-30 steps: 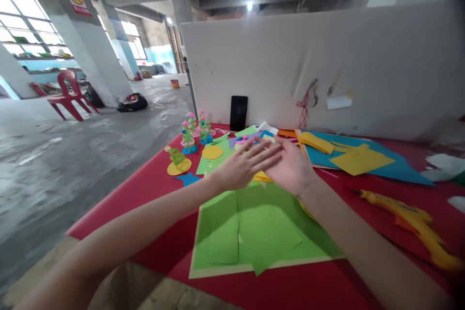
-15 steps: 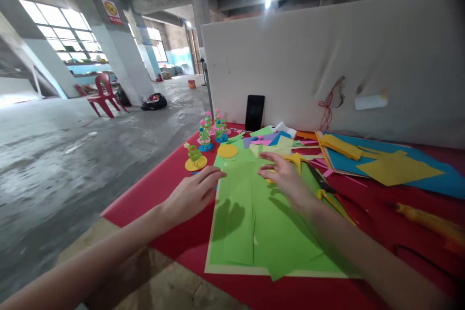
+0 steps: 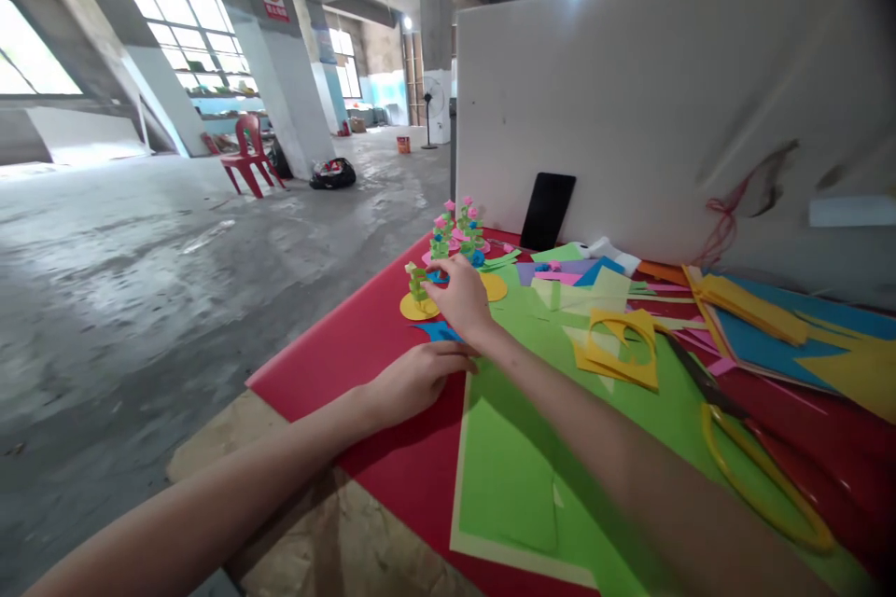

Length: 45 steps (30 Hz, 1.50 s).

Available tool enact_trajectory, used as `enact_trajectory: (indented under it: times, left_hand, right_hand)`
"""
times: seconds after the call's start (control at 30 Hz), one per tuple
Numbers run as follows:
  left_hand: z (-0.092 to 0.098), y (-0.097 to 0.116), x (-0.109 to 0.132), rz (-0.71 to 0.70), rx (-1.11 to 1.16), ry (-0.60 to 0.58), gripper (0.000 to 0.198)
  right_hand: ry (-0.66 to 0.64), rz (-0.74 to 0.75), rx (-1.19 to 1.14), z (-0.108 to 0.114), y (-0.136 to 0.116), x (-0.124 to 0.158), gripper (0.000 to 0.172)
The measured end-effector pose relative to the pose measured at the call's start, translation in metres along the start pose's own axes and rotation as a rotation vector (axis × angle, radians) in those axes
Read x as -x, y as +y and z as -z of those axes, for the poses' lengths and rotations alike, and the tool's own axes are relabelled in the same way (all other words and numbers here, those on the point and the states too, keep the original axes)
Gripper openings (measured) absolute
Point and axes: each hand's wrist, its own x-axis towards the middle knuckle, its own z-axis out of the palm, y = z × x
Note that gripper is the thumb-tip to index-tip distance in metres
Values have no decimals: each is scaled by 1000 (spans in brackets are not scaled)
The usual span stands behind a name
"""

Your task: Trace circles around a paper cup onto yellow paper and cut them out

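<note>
My right hand [image 3: 462, 298] reaches to the back left of the red table. Its thumb and forefinger close at the side of a small green paper craft [image 3: 418, 287], which stands on a yellow paper disc. My left hand [image 3: 416, 384] is low over the red covering, with its fingers curled together near the edge of the green paper sheet [image 3: 514, 476]. Whether anything is in those fingers is hidden. A blue paper cutout [image 3: 435, 330] lies between the two hands. Behind the right hand stand several green paper towers [image 3: 468, 222] topped with pink stars.
Scissors with yellow handles [image 3: 756, 485] lie on the right, near a yellow paper sheet with a round hole [image 3: 652, 350]. A black phone [image 3: 548, 210] leans against the white panel [image 3: 630, 103]. Coloured paper scraps and blue sheets [image 3: 756, 345] cover the back right.
My right hand has crossed leftward from above the green paper to the small green craft. My left hand stays low, fingers curled. The view has swung left.
</note>
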Motion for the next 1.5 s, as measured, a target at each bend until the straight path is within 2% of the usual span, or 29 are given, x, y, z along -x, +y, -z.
enact_trajectory:
  times: [0.13,0.33,0.5,0.6,0.7,0.87,0.97,1.03,1.07,1.13,1.23,1.37,1.5]
  left_hand:
    - [-1,2,0,36,35,22,53]
    - [-2,12,-4,51,48,-6,39]
    - [-5,13,-5,38,44,-5,32]
    - [-3,12,-4,31,58,0,33]
    - [-1,11,-3,32,98,16,35]
    - [-2,14,-3,89,236,58,31]
    - [-6,29,-12,167,342,75,29]
    - [-8,49,-24,206,465,34,29]
    - [-9,62,-31,217,557,-5,29]
    - [-10,88,-48,280,939,-137,31]
    - [-10,125,-72,257,1290,-239,35]
    - [-8,156,-92,255,1498,-230,35]
    - [-7,166,-97,264,1573,-243,37]
  right_hand:
    - [-13,-35,31,-13,2,-8,20]
    - [-36,-68,9,-20,2,-16,20]
    - [-37,-106,-56,-26,0,-20,20]
    - [-20,-113,-126,-18,0,-20,18]
    - [25,-100,-225,13,5,-13,16]
    - [170,-170,-418,110,17,30,16]
    - [228,-216,-489,162,18,72,18]
    - [259,-227,-521,186,16,98,15]
    - [268,-222,-536,195,14,109,12]
    - [276,-188,-543,210,10,129,5]
    - [296,-109,-482,227,5,150,5]
    - [331,-74,-359,244,1,170,10]
    - [326,-75,-365,251,-1,179,8]
